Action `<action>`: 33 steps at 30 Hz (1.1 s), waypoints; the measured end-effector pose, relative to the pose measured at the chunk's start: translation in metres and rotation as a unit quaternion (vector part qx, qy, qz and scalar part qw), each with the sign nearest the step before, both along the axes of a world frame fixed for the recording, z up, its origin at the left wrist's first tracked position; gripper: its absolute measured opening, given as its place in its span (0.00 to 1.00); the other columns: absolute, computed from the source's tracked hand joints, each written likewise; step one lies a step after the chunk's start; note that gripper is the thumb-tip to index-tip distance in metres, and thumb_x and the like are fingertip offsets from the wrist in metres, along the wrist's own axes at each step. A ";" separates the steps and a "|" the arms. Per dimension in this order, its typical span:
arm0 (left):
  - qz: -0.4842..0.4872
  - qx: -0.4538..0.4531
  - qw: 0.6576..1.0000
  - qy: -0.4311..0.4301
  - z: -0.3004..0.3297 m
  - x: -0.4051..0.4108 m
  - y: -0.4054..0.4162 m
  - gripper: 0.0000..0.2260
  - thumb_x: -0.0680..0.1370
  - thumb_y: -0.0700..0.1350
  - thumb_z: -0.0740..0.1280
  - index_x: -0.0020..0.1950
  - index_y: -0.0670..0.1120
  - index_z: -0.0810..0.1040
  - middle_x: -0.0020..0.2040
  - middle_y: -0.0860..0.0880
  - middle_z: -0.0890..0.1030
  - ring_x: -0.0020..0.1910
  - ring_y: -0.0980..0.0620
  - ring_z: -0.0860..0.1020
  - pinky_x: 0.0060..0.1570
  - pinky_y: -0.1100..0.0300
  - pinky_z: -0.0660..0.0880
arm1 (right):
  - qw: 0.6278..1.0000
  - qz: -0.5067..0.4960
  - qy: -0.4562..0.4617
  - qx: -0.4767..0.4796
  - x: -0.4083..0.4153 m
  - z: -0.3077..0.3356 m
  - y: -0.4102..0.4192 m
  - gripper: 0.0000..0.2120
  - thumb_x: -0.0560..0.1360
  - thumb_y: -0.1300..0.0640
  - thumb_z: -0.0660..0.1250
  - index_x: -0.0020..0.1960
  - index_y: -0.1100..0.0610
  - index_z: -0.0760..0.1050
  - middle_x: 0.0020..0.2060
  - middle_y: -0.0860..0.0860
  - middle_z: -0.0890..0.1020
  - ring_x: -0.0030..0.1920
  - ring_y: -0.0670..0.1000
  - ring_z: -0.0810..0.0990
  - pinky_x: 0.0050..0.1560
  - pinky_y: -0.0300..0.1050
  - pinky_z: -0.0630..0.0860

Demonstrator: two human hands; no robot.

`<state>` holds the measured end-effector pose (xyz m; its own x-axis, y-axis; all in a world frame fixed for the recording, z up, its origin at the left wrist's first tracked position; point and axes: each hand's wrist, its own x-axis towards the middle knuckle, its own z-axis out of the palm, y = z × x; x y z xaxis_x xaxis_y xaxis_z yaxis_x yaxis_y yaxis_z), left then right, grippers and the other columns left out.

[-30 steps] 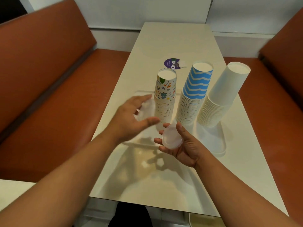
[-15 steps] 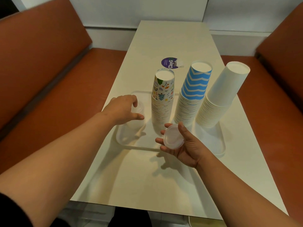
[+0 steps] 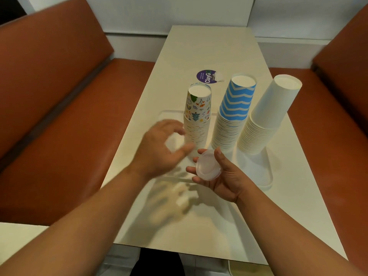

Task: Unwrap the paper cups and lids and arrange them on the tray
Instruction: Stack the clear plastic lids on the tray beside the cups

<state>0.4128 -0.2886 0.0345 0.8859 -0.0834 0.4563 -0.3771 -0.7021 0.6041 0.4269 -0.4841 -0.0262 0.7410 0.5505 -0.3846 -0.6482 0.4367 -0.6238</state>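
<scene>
Head view: nearest, two bare arms reach out over a pale table (image 3: 179,226). The right hand (image 3: 223,180) is palm up, with its fingers curled around a small stack of clear lids (image 3: 208,166). The lids rest on the fingertips, and the thumb presses on their right edge. This hand is above the near edge of the white tray (image 3: 264,176).

The left hand (image 3: 161,150) is just left of the lids and is blurry. Its fingers are bent and partly spread. Something clear shows between finger and thumb, but I cannot tell if the hand grips it.

Behind the hands, three stacks of upside-down cups stand on the tray in a row. The picture cups (image 3: 197,118) are on the left, close to the left hand. The blue zigzag cups (image 3: 233,112) are in the middle. The plain white cups (image 3: 266,116) lean on the right.

Farther back, a purple sticker (image 3: 206,77) lies on the table.
</scene>
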 end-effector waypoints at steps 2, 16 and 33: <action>-0.073 0.028 0.997 0.022 -0.006 -0.013 -0.020 0.23 0.68 0.59 0.72 0.55 0.45 0.80 0.56 0.50 0.81 0.58 0.54 0.76 0.62 0.63 0.69 | 1.000 0.014 -0.011 0.003 -0.001 0.003 0.002 0.49 0.47 0.40 0.86 0.62 0.59 0.75 0.56 0.61 0.79 0.53 0.63 0.82 0.42 0.54 0.83; -0.124 0.022 0.974 0.188 -0.018 -0.021 -0.033 0.35 0.68 0.54 0.77 0.72 0.58 0.66 0.63 0.59 0.68 0.60 0.59 0.71 0.57 0.55 0.78 | 0.997 0.070 -0.038 0.015 -0.007 0.008 0.003 0.45 0.55 0.37 0.81 0.67 0.55 0.75 0.62 0.60 0.80 0.59 0.62 0.82 0.51 0.59 0.82; 0.015 -0.116 0.993 0.017 0.007 -0.005 0.003 0.27 0.68 0.57 0.73 0.65 0.54 0.73 0.60 0.58 0.77 0.55 0.63 0.76 0.49 0.68 0.76 | 1.000 0.020 -0.017 0.005 0.005 0.001 0.003 0.41 0.52 0.39 0.84 0.61 0.53 0.77 0.54 0.59 0.82 0.52 0.66 0.83 0.39 0.53 0.82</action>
<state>0.4078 -0.2857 0.0410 0.9018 0.0471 0.4297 -0.3343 -0.5540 0.7624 0.4318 -0.4809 -0.0255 0.7310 0.5837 -0.3534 -0.6434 0.4171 -0.6419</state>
